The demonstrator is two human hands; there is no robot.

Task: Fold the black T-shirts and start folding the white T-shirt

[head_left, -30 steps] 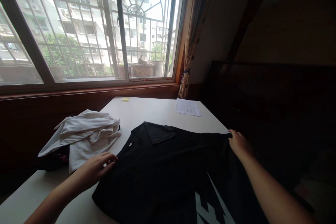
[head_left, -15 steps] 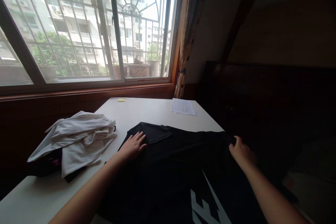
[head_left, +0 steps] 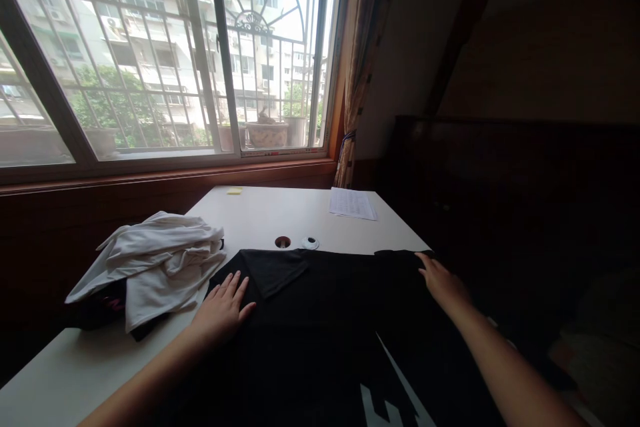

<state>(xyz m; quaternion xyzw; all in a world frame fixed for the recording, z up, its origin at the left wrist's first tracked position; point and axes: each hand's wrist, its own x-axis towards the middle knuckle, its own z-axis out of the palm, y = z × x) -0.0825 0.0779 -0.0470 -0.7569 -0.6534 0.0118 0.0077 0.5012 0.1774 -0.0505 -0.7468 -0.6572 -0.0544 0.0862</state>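
Note:
A black T-shirt (head_left: 320, 320) with large grey print lies spread over the white table (head_left: 265, 213), its near part cut off by the bottom of the view. My left hand (head_left: 225, 303) rests flat on its left side, fingers spread, beside a folded-over sleeve (head_left: 277, 270). On the far right corner of the shirt lies my right hand (head_left: 443, 280), its fingers stretched out over the cloth at the table's right edge. Both hands touch the fabric without gripping it.
A heap of white clothing (head_left: 160, 260) with dark cloth beneath sits on the table's left. Beyond the shirt are a cable hole (head_left: 283, 241), a round cap (head_left: 311, 242), printed papers (head_left: 353, 203) and a yellow sticky note (head_left: 235, 191). A barred window (head_left: 200, 67) stands behind.
The shirt's far edge has come toward me, uncovering the cable hole and cap. My left hand has slid left and nearer; my right hand has shifted left, its fingers now stretched out.

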